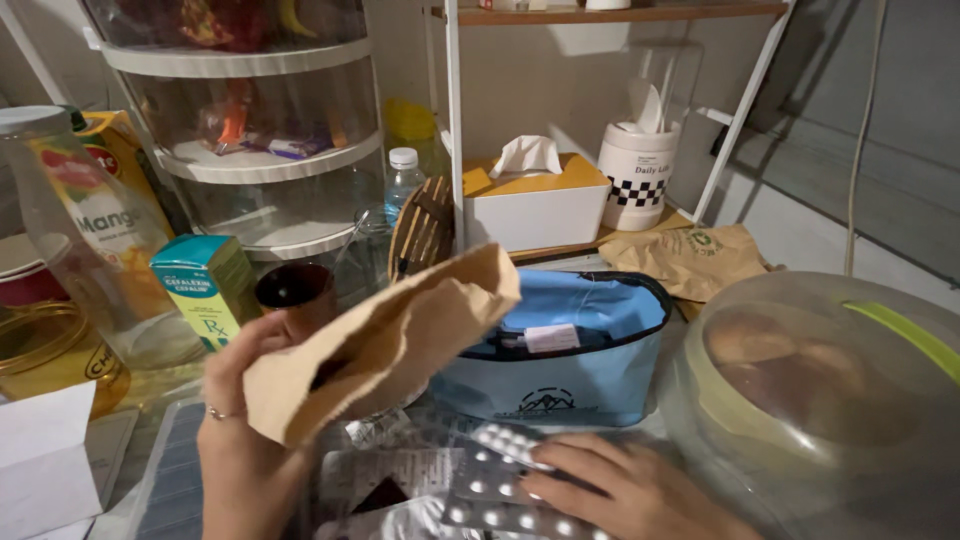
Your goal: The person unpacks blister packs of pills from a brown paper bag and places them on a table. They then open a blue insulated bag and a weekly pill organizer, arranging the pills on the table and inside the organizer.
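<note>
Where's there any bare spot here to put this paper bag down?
Hardly any. The left hand holds the brown paper bag; the right hand rests on blister packs. The blue pouch and domed container crowd the right. One free strip: the grey mat beside the white box.

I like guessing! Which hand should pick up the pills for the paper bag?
Probably the right hand: it already rests on the blister packs. The left hand is busy holding the brown paper bag.

Matt brown paper bag (385, 345), glossy foil blister strips (505, 445), blue cloth pouch (570, 375).
</note>
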